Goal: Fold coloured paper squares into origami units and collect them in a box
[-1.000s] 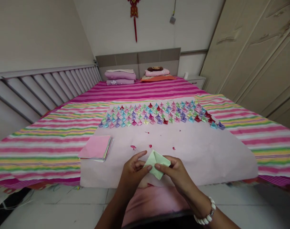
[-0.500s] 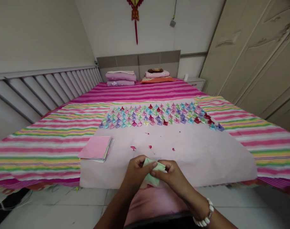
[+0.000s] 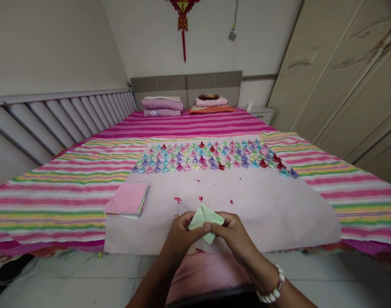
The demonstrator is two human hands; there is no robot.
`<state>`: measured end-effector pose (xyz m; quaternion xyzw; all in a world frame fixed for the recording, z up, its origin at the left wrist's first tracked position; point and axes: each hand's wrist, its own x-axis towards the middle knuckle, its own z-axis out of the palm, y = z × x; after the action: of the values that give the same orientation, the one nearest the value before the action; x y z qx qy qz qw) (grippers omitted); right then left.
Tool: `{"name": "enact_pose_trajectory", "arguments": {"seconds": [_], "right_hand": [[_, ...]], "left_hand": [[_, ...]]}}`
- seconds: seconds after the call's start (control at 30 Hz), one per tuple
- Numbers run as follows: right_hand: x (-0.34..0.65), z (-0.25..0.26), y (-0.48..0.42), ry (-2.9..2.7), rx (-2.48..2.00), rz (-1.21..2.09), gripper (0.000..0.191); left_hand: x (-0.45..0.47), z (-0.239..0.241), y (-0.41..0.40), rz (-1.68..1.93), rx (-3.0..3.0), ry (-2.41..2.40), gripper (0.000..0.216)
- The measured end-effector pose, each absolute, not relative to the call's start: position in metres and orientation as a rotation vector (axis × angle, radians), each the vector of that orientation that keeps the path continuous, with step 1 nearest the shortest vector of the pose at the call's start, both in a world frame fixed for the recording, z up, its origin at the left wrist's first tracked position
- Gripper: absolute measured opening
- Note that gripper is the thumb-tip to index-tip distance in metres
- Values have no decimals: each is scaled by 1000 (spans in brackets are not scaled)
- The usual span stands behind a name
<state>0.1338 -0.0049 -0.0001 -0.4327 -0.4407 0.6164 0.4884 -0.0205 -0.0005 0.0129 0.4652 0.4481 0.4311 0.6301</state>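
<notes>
A pale green sheet of origami paper point(image 3: 205, 215), folded into a small diamond, is held up between both hands near the front edge of the bed. My left hand point(image 3: 184, 229) pinches its left side, thumb across the front face. From the right, my right hand point(image 3: 230, 231) grips the other side, and the two thumb tips meet low on the paper. The fingers behind the paper are hidden. Beneath the hands lies a large pale pink sheet point(image 3: 272, 214). Rows of small folded paper pieces point(image 3: 203, 160) in many colours stand at its far side.
A stack of square coloured paper point(image 3: 127, 199) lies on the left, pink on top. Small red scraps point(image 3: 177, 200) dot the pale sheet. Folded bedding point(image 3: 162, 105) sits by the headboard point(image 3: 211, 83). A slatted rail point(image 3: 70, 115) runs along the left, and a wardrobe point(image 3: 336, 85) stands right.
The green paper has been turned so that a corner points up, its folded diamond face now showing. Both hands have shifted their grip to its two sides.
</notes>
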Motion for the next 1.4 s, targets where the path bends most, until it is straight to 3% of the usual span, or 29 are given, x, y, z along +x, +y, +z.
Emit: {"name": "enact_pose_trajectory", "arguments": {"seconds": [0.43, 0.83, 1.1, 1.4], "right_hand": [[146, 10, -9, -1142, -1063, 1357, 28], [145, 16, -10, -1159, -1067, 1381, 36], [132, 10, -9, -1018, -919, 1635, 32], [130, 10, -7, -973, -889, 1609, 27]], "left_hand": [[-25, 21, -7, 1015, 991, 1053, 28], [-24, 23, -10, 977, 1104, 1114, 29], [-16, 18, -9, 1039, 976, 1131, 30], [-16, 20, -13, 1074, 1011, 1119, 28]]}}
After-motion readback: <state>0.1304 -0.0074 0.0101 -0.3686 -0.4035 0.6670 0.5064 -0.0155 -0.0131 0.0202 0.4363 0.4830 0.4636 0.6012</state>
